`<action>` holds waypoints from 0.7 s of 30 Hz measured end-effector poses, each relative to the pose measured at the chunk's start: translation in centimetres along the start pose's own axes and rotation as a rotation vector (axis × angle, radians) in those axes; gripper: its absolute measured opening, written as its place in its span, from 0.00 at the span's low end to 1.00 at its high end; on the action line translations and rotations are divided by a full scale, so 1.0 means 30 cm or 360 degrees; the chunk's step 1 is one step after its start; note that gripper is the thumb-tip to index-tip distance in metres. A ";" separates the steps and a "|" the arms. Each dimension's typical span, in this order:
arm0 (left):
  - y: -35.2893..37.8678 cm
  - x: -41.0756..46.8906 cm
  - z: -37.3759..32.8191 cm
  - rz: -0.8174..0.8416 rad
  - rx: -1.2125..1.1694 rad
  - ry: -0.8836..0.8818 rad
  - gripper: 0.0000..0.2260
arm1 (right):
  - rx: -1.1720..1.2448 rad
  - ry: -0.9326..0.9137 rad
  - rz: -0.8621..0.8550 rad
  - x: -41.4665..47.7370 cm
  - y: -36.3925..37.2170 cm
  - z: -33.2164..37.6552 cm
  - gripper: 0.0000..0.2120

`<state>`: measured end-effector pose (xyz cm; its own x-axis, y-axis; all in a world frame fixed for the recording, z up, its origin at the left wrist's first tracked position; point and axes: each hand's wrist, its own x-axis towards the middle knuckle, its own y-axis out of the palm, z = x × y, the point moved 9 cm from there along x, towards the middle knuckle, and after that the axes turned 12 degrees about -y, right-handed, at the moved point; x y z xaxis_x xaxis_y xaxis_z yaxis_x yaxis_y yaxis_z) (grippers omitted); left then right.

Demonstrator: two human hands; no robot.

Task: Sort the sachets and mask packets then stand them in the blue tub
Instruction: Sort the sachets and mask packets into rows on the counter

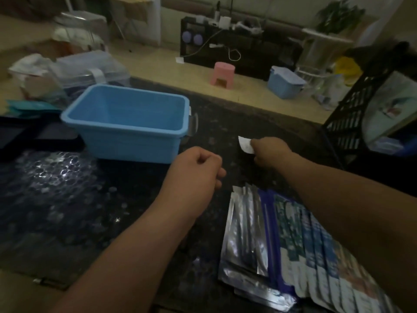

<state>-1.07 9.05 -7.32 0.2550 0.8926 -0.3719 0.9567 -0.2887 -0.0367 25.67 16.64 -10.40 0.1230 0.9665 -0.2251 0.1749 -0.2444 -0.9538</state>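
Note:
The blue tub stands on the dark table, left of centre, and I see nothing inside it. My right hand pinches a small white sachet just right of the tub's near corner. My left hand hovers in front of the tub with its fingers curled into a fist, holding nothing I can see. A fanned pile of silver and blue mask packets lies flat on the table at lower right, partly under my right forearm.
A clear lidded box and teal packets sit behind and left of the tub. A black crate stands at the right edge. Bubble wrap covers the table's left part. Beyond are a pink stool and another blue box.

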 end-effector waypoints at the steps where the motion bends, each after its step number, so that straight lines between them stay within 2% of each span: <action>1: 0.001 -0.001 -0.001 0.0003 -0.0001 -0.0001 0.05 | 0.0191 0.0069 -0.0174 -0.024 -0.011 -0.038 0.13; 3: 0.012 -0.006 -0.005 0.0030 0.0008 -0.0005 0.05 | 0.0707 0.0239 -0.0503 -0.115 -0.042 -0.115 0.07; 7: 0.066 -0.034 -0.021 0.0079 0.0042 -0.0002 0.06 | 0.1725 0.0508 -0.1002 -0.413 -0.104 -0.205 0.09; 9: 0.121 -0.066 -0.033 0.0134 0.0078 0.0036 0.08 | 0.2174 0.0577 -0.1127 -0.596 -0.104 -0.200 0.08; 11: 0.198 -0.108 -0.037 0.0238 0.0103 0.0064 0.11 | 0.2482 0.0629 -0.1132 -0.764 -0.088 -0.160 0.08; 14: 0.355 -0.208 -0.013 0.0580 0.0197 0.0011 0.16 | 0.2645 0.0655 -0.1079 -0.956 -0.036 -0.104 0.11; 16: 0.454 -0.277 0.020 0.0804 0.0283 -0.0021 0.13 | 0.2706 0.0679 -0.1038 -1.046 0.016 -0.087 0.11; 18: 0.515 -0.322 0.045 0.0865 0.0387 0.0003 0.10 | 0.2758 0.0715 -0.0986 -1.117 0.057 -0.090 0.10; 21: 0.570 -0.355 0.055 0.0811 0.0442 0.0068 0.10 | 0.2790 0.0637 -0.0961 -1.190 0.082 -0.112 0.09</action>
<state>12.34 -5.97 -5.53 0.6845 0.6289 -0.3687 0.6409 -0.7601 -0.1069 24.99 -18.74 -4.05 0.6665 0.7452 -0.0227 -0.7455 0.6657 -0.0331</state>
